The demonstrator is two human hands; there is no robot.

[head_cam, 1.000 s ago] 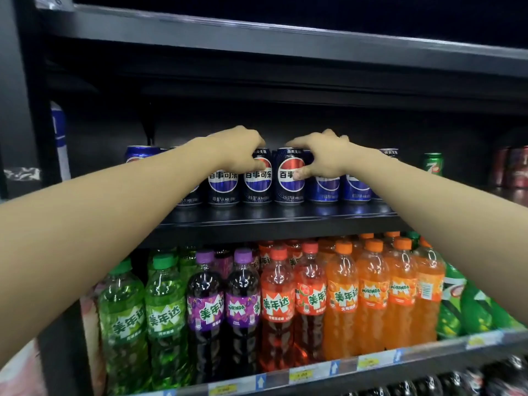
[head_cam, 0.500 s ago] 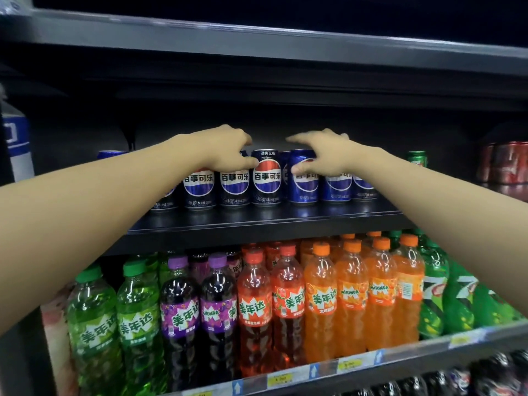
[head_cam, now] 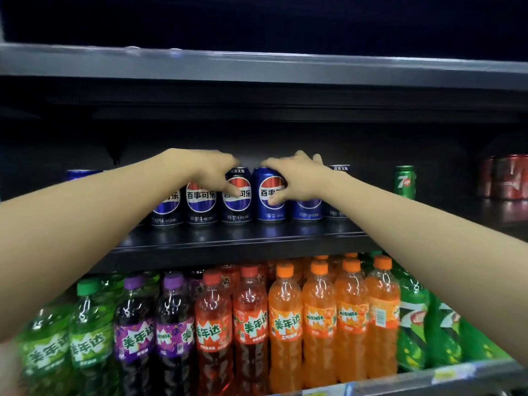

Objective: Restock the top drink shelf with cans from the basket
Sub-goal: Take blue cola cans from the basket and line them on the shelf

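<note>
Far-left can (head_cam: 83, 174): blue top, showing just above the left forearm on the top shelf (head_cam: 243, 238).
Left hand (head_cam: 211, 170): reaches over the row of Pepsi cans; fingers curled down over the can tops, thumb tip on the front of the dark can (head_cam: 236, 195). It grips that can from above.
Pepsi row (head_cam: 200, 201): dark-blue cans upright, side by side near the shelf's front edge, touching or nearly so.
Bright can (head_cam: 270, 195): lighter blue, upright just right of the dark can, in the row's middle.
Right hand (head_cam: 297, 178): fingers curled over the bright can's top, thumb pressed on its front; it grips this can.
Cans behind the right wrist (head_cam: 307, 208): two more blue cans, partly hidden.
7up can (head_cam: 405, 181): green, alone, well apart to the right.
Red cans (head_cam: 505, 177): at the shelf's far right, blurred.
Lower shelf: bottles (head_cam: 285, 324) in green, purple, red, orange, then green again.
</note>
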